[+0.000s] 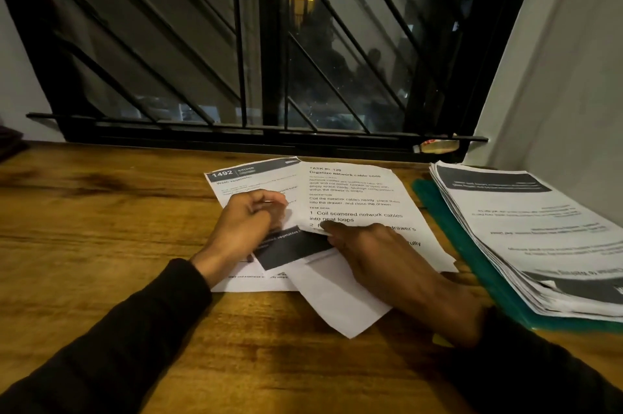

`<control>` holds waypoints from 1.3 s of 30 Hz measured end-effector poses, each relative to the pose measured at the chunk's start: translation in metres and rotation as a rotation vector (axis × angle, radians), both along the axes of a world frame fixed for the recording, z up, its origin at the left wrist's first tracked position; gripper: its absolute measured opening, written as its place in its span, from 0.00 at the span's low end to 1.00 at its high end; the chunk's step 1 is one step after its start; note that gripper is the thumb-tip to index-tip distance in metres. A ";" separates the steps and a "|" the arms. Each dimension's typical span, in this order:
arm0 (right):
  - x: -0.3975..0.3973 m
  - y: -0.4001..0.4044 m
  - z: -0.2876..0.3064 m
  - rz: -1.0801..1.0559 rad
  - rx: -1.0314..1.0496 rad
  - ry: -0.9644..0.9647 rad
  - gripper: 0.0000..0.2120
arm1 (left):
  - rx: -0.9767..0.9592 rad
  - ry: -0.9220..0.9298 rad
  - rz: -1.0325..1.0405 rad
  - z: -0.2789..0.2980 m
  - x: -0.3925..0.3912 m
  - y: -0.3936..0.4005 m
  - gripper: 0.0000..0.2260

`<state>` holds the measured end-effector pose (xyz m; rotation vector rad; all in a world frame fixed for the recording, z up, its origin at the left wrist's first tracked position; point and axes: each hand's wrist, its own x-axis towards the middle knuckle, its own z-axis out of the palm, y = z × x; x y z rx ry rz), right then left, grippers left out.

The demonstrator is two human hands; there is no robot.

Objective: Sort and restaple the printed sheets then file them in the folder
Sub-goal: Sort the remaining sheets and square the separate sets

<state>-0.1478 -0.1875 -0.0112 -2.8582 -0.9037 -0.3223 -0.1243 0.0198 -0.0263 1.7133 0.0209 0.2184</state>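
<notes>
Table (101,228): warm brown wood, dark streaked grain. Printed sheets (354,191): white with black text, one carrying a dark grey header band; stack (526,228) at right likewise white with dark grey bands, lying on a teal folder (472,255). Sleeves (111,346) black; window grille (202,42) black, diagonal bars.

Matt white paper sheets (350,198) on a smooth, faintly glossy wood-grain table (101,211), paper stack (526,231) on teal plastic-looking folder (472,255) at 3 o'clock, black metal window grille (202,42) at 12.
</notes>
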 end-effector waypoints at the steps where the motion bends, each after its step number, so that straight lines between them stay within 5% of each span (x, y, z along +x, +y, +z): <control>1: -0.003 0.001 0.000 0.011 0.046 0.009 0.21 | -0.146 0.053 -0.028 0.001 -0.001 -0.002 0.06; 6: -0.021 0.013 0.000 0.250 0.157 -0.030 0.22 | -0.516 0.172 -0.073 0.001 0.006 0.002 0.16; 11: -0.028 0.022 -0.006 0.383 0.126 0.043 0.22 | -0.341 0.085 -0.015 -0.004 0.011 0.013 0.26; 17: -0.014 0.001 -0.003 0.142 0.163 0.150 0.34 | -0.281 0.017 -0.033 -0.005 0.016 0.033 0.27; 20: 0.004 -0.013 -0.001 -0.032 0.319 0.194 0.40 | -0.326 -0.043 -0.061 -0.002 0.015 0.035 0.26; 25: 0.014 -0.023 0.005 -0.273 0.662 0.130 0.30 | -0.419 -0.101 -0.144 0.007 0.009 0.029 0.22; 28: 0.017 -0.023 0.006 -0.303 0.998 0.337 0.30 | -0.441 -0.098 -0.172 0.010 0.005 0.024 0.20; 32: 0.018 -0.023 0.003 -0.249 1.317 0.559 0.13 | -0.415 -0.099 -0.201 0.009 0.003 0.019 0.19; 39: 0.023 -0.029 -0.003 -0.267 1.448 0.581 0.13 | -0.343 -0.057 -0.154 0.005 0.008 0.022 0.15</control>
